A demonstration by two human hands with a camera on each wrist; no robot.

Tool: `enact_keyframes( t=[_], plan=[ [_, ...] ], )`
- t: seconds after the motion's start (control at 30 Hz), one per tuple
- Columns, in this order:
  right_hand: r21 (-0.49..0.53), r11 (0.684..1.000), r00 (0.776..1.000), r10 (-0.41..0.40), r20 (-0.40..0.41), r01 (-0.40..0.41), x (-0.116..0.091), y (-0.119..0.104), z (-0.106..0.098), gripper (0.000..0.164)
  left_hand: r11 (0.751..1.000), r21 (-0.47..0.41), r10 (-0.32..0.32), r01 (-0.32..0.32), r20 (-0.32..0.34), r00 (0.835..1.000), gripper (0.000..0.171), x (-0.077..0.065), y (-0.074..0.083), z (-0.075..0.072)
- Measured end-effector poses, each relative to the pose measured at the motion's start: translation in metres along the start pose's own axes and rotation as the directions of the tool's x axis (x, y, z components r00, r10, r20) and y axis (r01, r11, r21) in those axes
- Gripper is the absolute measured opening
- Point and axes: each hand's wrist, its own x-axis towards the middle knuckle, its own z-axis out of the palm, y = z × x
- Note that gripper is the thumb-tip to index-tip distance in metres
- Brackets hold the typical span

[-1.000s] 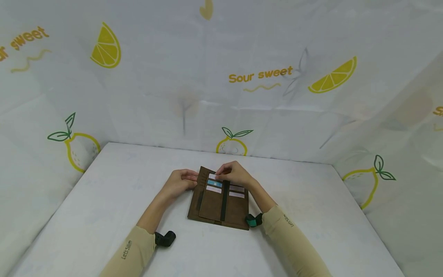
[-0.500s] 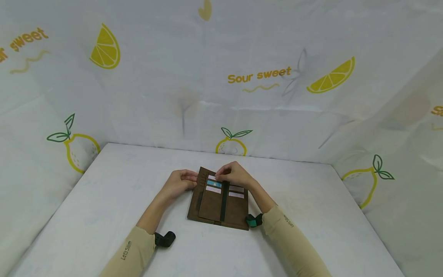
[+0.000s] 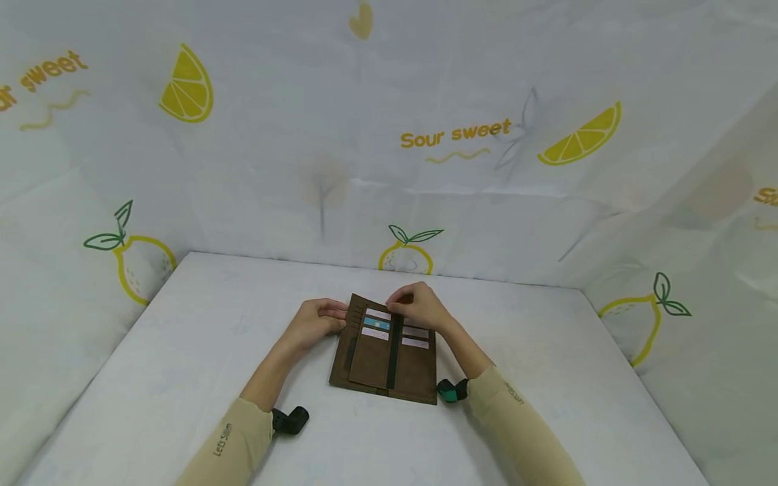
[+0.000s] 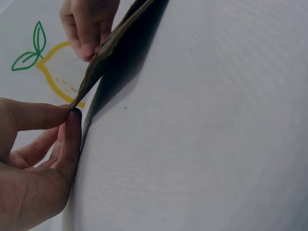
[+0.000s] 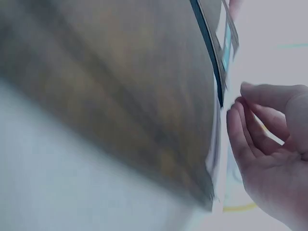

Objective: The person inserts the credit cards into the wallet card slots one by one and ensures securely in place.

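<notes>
In the head view a brown wallet (image 3: 371,361) lies spread open on the table, turned a little. Cards show in its slots: a white card (image 3: 379,314) at the top of the left panel, a blue card (image 3: 377,324) and a pale card (image 3: 375,333) below. Two more pale strips show in the right panel. My left hand (image 3: 313,324) pinches the wallet's left edge between thumb and finger, as the left wrist view shows. Over the top of the wallet is my right hand (image 3: 421,307), fingers loosely bent with nothing visible between them. The right wrist view shows those fingertips (image 5: 236,108) beside the wallet.
The white table (image 3: 243,290) extends around the wallet on all sides. Behind it hangs a white curtain (image 3: 273,135) printed with lemons and lettering. Each forearm carries a small black camera near the wrist, the left camera (image 3: 290,420) close to the table.
My right hand has shifted slightly right, off the top white card, which now shows across its full width. The left hand has stayed on the wallet's edge.
</notes>
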Motion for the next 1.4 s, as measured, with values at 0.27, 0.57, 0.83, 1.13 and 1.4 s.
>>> enact_keyframes(
  t=[0.27,0.57,0.83,1.13,1.4],
  plan=[
    [-0.059,0.996,0.997,0.071,-0.024,-0.072,-0.030,0.016,-0.020,0.010,1.000,-0.005,-0.004,0.005,0.017,1.000,0.035,0.001,0.000,0.000],
    [-0.015,0.998,0.998,0.059,-0.008,-0.060,-0.037,0.017,-0.018,0.010,1.000,0.004,-0.027,0.027,0.015,1.000,0.034,0.004,-0.003,-0.004],
    [-0.033,0.993,0.992,0.110,-0.057,-0.112,-0.051,0.019,-0.027,0.012,0.994,0.113,-0.007,0.002,0.049,0.999,0.037,0.002,-0.003,-0.010],
    [-0.002,0.990,0.984,0.142,-0.104,-0.143,-0.068,0.027,-0.038,0.013,0.970,0.239,0.016,-0.035,0.082,0.997,0.039,0.004,-0.009,-0.030],
    [-0.060,0.991,0.979,0.111,-0.170,-0.122,-0.086,0.026,-0.055,0.015,0.875,0.473,0.080,-0.106,0.075,0.994,0.034,-0.004,-0.013,-0.054]
  ],
)
